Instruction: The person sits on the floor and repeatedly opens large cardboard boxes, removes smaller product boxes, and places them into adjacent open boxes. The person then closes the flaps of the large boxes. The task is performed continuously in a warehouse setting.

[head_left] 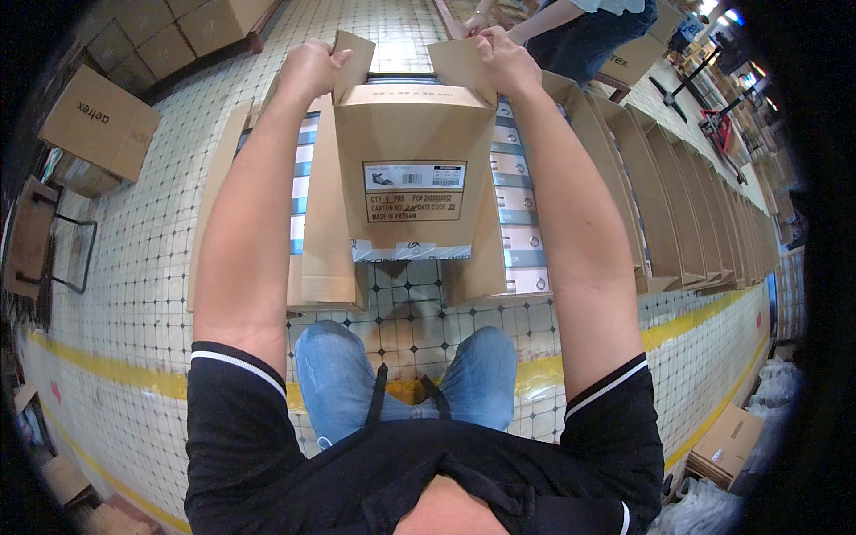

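Both my arms reach forward around a brown cardboard carton with a printed label on its near side and tape along its lower edge. My left hand has its fingers closed on the carton's far left flap. On the other side, my right hand grips the far right flap. The flaps stand up and outward, and a little of the contents shows at the top opening. Open cartons with stacked shoe boxes, one on the left and one on the right, flank it.
A long row of open cartons runs off to the right. Another person bends over at the far side, near my right hand. Closed cartons and a metal-framed stand are at left. A yellow line crosses the tiled floor.
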### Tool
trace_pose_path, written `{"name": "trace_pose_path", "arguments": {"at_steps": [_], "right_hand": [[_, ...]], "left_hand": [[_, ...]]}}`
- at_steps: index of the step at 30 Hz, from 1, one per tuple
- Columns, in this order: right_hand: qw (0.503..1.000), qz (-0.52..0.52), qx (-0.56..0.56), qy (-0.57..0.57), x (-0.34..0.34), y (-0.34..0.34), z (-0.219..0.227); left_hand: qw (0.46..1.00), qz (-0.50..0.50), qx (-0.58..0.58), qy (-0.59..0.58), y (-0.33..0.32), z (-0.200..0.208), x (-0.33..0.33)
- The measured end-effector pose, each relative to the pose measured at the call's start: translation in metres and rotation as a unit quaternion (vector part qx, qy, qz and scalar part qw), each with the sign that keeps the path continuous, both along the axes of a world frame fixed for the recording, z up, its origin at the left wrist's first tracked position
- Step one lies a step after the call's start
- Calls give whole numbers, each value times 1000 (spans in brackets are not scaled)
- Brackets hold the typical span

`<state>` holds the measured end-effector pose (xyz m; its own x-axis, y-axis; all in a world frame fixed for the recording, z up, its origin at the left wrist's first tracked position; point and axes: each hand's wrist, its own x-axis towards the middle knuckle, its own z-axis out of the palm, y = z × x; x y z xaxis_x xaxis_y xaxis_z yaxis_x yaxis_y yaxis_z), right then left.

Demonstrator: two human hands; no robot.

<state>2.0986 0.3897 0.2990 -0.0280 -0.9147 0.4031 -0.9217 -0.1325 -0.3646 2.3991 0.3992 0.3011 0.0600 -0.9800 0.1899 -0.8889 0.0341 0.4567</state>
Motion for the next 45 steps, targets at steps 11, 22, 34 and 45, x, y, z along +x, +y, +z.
{"name": "trace_pose_path", "arguments": {"at_steps": [11, 22, 34, 45], "right_hand": [[1000, 19, -20, -2, -7, -17, -7], [999, 23, -26, 3, 0, -8, -5], [997, 66, 2, 43, 16, 182, -111], [975, 192, 83, 73, 103, 295, -256]], "left_hand": [[1000, 13, -8, 14, 6, 9, -6], [999, 21, 3, 29, 3, 1, -2], [998, 51, 24, 3, 194, -123, -27], [996, 68, -29, -51, 233, -208, -70]]}}
